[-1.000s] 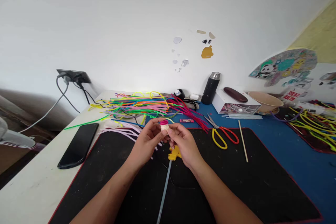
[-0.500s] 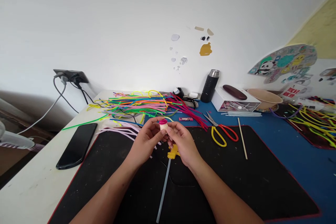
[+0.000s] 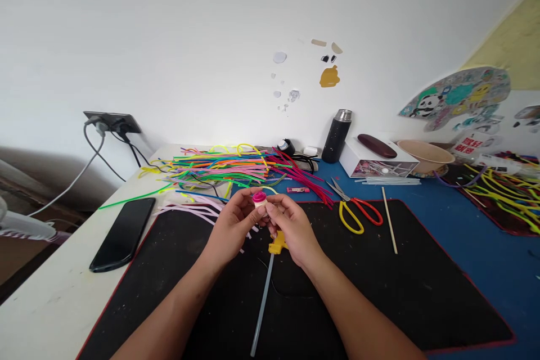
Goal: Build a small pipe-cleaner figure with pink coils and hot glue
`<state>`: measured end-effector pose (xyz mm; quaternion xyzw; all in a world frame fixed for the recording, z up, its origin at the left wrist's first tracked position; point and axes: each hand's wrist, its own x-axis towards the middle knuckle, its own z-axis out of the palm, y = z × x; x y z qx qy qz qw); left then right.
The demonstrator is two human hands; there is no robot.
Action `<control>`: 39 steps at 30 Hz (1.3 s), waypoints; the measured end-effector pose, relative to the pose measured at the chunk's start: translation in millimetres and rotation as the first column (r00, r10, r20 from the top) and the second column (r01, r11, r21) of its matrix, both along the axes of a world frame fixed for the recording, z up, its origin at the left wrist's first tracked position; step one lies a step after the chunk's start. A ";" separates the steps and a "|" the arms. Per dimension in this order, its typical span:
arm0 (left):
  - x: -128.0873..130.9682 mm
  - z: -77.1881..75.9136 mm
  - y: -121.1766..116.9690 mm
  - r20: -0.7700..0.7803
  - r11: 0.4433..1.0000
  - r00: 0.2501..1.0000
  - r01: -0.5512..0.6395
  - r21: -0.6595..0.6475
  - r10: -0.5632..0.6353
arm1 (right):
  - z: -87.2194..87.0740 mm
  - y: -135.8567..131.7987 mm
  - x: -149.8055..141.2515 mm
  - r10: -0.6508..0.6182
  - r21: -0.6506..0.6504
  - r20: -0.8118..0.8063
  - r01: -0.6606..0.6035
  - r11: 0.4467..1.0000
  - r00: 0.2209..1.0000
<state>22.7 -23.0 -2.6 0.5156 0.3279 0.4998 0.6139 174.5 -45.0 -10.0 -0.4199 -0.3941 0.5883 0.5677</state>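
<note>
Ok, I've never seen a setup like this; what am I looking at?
There's no machine here: these are a person's bare left hand and right hand, seen from one camera worn on the head, looking forward and down. Their fingers hold a small pink-and-white piece above a black mat. A yellow tool, partly hidden by the right hand, has a pale rod running from it. Scissors lie to the right, beside a thin stick. Farther back are colourful stems and a black flask. A phone lies at left.
</note>
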 end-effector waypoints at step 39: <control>-0.5 -6.5 -5.8 -0.296 0.976 0.945 -0.078 0.202 0.137 | 1.3 0.3 0.9 -0.048 0.053 0.022 0.047 0.997 0.999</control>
